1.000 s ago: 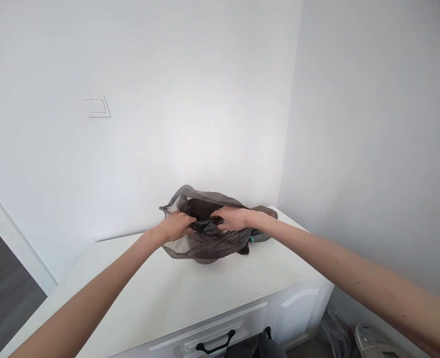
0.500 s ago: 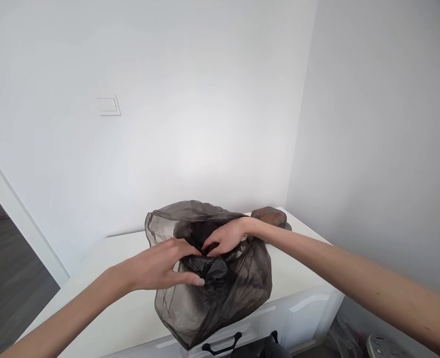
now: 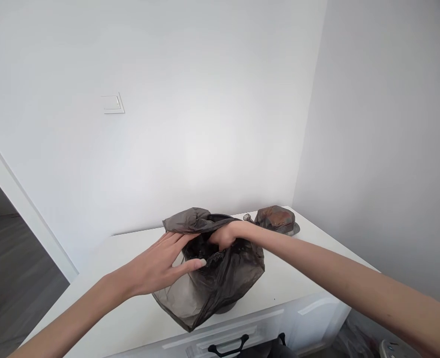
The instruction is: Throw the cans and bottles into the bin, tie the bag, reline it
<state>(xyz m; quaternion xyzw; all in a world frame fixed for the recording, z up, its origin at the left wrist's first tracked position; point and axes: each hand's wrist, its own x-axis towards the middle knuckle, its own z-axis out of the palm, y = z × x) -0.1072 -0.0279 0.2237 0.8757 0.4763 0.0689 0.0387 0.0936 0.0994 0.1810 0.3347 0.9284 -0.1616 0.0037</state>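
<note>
A dark translucent plastic bag [image 3: 238,278] stands with its mouth open on the white dresser top, its loose film drooping over the front edge. My left hand [image 3: 156,263] lies against the bag's left side, fingers stretched out at its mouth and thumb spread apart. Into the bag's mouth reaches my right hand [image 3: 223,236], bent downward, its fingertips hidden by the dark film. Behind the bag's mouth shows a dark curved rim [image 3: 220,217]; what it belongs to is mostly covered.
A second dark bag [image 3: 275,219] with something reddish-brown inside sits at the back right of the white dresser [image 3: 130,318]. Black drawer handles [image 3: 229,346] stick out in front. A light switch [image 3: 112,103] is on the wall; a doorway opens at left.
My right hand has sunk deeper into the bag and its fingertips have gone out of sight. My left hand's fingers have straightened along the bag, whose mouth has drawn in. The view has shifted slightly.
</note>
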